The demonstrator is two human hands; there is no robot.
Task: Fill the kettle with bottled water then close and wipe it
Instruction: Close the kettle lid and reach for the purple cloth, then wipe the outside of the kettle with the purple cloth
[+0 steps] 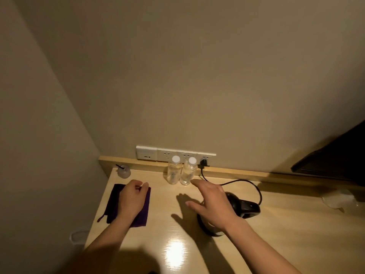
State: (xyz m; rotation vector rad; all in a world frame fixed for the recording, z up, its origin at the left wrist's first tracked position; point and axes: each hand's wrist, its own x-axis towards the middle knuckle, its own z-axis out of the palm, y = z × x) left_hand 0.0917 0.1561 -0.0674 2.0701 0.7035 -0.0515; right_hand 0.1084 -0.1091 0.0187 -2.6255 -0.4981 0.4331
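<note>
At the left of the frame a small clear cup (124,171) with a dark stick in it stands near the back edge of the pale wooden tabletop (162,230). Just below it lies a dark purple cloth (112,202), flat, and the left hand (132,198) rests on it with its fingers (145,185) curled in loosely, gripping nothing that can be seen. At the centre, two clear water bottles (180,173) with white caps stand upright side by side against the back ledge, under a white socket strip (175,154). The right hand (214,204) hovers right of centre, its fingers spread wide and empty, the forefinger tip just short of the right-hand bottle. Beneath that hand sits the black kettle (245,208), partly hidden, its handle pointing right; its black cord (254,186) loops back to a plug in the strip.
</note>
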